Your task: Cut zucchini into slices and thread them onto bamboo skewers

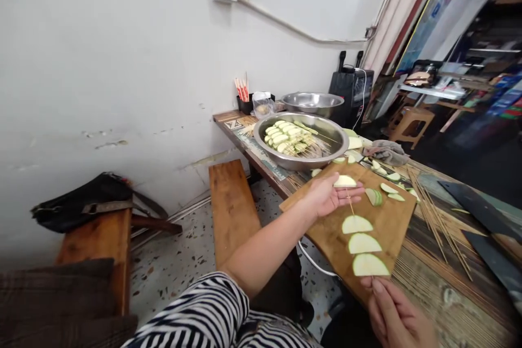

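My left hand (pixel 329 196) is turned palm up over the wooden cutting board (pixel 326 239), its thumb on a pale half-moon zucchini slice (pixel 346 180) that lies on the fingers. In my right hand (pixel 393 312), thumb and fingers pinch the near end of a thin bamboo skewer (pixel 351 205). Three zucchini slices (pixel 364 243) are spaced along this skewer, and its far end reaches the slice in my left hand. Loose cut slices (pixel 373 197) lie on the board beyond my left fingers.
A steel bowl (pixel 261 144) of skewered zucchini stands behind the board, another steel bowl (pixel 314 99) behind it. Bare skewers (pixel 438 217) and a dark flat blade (pixel 481 212) lie at right, near a grey cloth (pixel 387 151). A bench (pixel 234 206) stands left of the table.
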`<state>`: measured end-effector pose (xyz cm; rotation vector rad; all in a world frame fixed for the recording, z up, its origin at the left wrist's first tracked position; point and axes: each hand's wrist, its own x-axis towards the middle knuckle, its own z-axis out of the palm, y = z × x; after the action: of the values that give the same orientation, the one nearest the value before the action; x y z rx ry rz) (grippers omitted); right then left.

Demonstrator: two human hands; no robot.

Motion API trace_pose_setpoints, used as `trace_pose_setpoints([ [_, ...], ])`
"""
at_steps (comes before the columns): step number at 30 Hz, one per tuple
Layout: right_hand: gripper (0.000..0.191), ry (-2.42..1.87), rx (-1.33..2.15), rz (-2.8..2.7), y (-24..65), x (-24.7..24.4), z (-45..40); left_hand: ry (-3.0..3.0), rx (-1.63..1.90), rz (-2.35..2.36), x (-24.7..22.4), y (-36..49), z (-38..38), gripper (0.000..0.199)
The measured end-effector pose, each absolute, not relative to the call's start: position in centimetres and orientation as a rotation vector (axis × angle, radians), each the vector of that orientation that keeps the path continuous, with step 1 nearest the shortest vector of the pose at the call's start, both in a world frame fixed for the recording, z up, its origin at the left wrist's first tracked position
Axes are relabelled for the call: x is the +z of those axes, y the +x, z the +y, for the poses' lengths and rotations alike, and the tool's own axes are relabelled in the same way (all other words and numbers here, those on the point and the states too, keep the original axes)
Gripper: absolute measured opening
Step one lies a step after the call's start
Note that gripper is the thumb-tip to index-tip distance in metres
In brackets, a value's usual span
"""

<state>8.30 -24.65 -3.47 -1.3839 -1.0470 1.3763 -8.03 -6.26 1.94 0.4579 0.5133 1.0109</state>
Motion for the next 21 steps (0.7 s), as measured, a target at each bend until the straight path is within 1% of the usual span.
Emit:
trace_pose_setpoints([
  [8,0.051,-1.400,1.400,-1.086,8.0,-2.8,-24.7,0.428,1.084,0.529,3.5,-7.5,-7.6,0.037],
  [16,0.051,-1.391,1.420,-1.061,7.9,-3.0,-24.5,0.413,1.112,0.522,3.3,-7.2,-7.4,0.042],
  [21,0.047,-1.391,1.305,-1.048,7.2,-2.3,-24.7,0.418,1.117,0.526,3.1,-7.3,-7.3,0.043],
])
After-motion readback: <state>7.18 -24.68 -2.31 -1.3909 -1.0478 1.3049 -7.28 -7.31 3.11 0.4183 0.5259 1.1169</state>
